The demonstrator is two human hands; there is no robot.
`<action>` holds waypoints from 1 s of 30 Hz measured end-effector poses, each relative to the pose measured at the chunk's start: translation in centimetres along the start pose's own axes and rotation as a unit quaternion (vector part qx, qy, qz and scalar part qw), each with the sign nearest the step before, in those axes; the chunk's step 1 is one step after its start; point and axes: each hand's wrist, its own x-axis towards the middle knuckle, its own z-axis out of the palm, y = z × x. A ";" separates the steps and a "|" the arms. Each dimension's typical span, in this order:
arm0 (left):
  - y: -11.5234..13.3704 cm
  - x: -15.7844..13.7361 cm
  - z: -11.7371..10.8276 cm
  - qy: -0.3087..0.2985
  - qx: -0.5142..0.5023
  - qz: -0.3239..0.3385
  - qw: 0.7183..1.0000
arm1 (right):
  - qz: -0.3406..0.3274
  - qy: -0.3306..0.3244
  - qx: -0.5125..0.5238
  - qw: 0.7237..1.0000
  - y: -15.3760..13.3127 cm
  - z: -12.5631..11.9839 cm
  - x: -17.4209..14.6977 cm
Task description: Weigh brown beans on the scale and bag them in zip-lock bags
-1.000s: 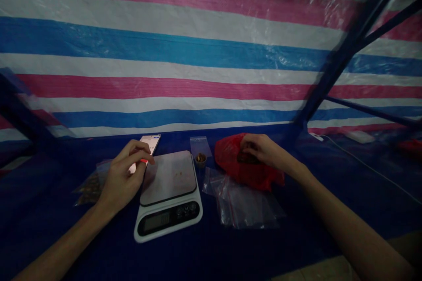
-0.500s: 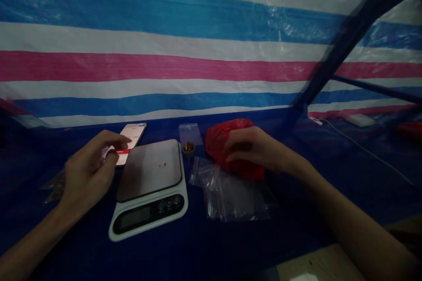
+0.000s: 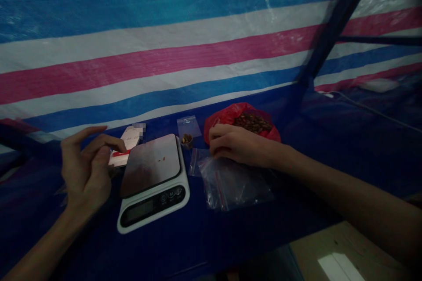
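My left hand [image 3: 87, 167] is beside the kitchen scale [image 3: 150, 171], fingers apart and holding nothing. One fingertip is at the red band on the screen of a phone [image 3: 132, 137], apparently touching it. A few tiny brown bits lie on the scale's plate. My right hand [image 3: 235, 142] has its fingers curled together over the clear zip bags [image 3: 237, 184]; whatever they may pinch is hidden. Just behind it, a red plastic bag [image 3: 216, 120] gapes around small brown dried pieces [image 3: 252, 123]. Between scale and bag stands a small cup [image 3: 187, 142] with similar pieces.
A single clear zip bag [image 3: 189, 126] lies behind the cup. The blue surface [image 3: 158, 246] ends at a striped plastic sheet [image 3: 148, 61]. At right are a dark slanted post [image 3: 329, 35] and a thin white cable [image 3: 365, 107].
My right hand has moved from over the red bag toward the zip bags, uncovering the brown pieces. My left finger has come down to the phone's red band. The view has tilted.
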 end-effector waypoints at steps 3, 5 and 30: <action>-0.3 0.0 0.0 0.001 -0.019 0.013 1.000 | -0.003 0.003 -0.005 1.000 0.1 -0.5 0.0; -0.6 0.0 0.0 -0.031 -0.039 0.007 0.999 | 0.001 0.002 -0.005 1.000 0.2 -0.6 0.0; 0.3 -0.8 0.5 -0.099 -0.037 0.080 0.991 | 0.106 0.131 -0.036 0.985 0.0 -0.8 -0.1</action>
